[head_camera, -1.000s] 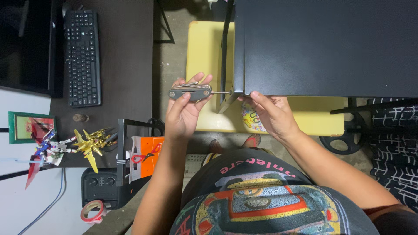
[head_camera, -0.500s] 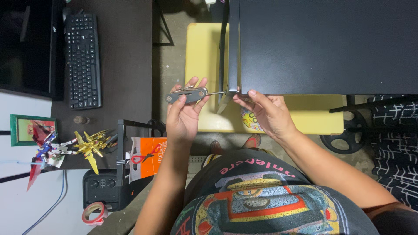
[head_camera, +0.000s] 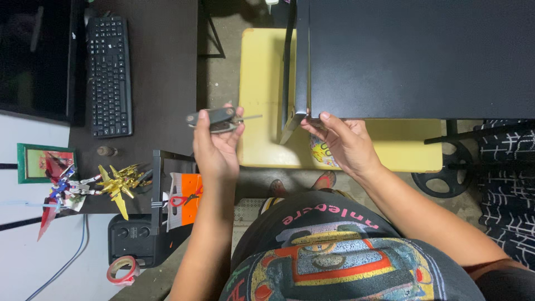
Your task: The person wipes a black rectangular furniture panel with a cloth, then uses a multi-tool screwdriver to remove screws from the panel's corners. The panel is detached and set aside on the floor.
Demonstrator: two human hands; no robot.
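Above yellow stool (head_camera: 262, 83), left hand (head_camera: 214, 146) grip clamps folding hex-key tool (head_camera: 214, 119); right hand (head_camera: 343, 142) pinches black panel (head_camera: 418, 56).

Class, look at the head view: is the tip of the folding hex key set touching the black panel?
No. The folding hex key set in the left hand sits clear of the black panel, its tip over the yellow board.

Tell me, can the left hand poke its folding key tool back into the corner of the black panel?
Probably yes. The left hand holds the folding key tool with one key sticking out toward the black panel. Only open space lies between them, though the right hand's fingers sit near that corner.
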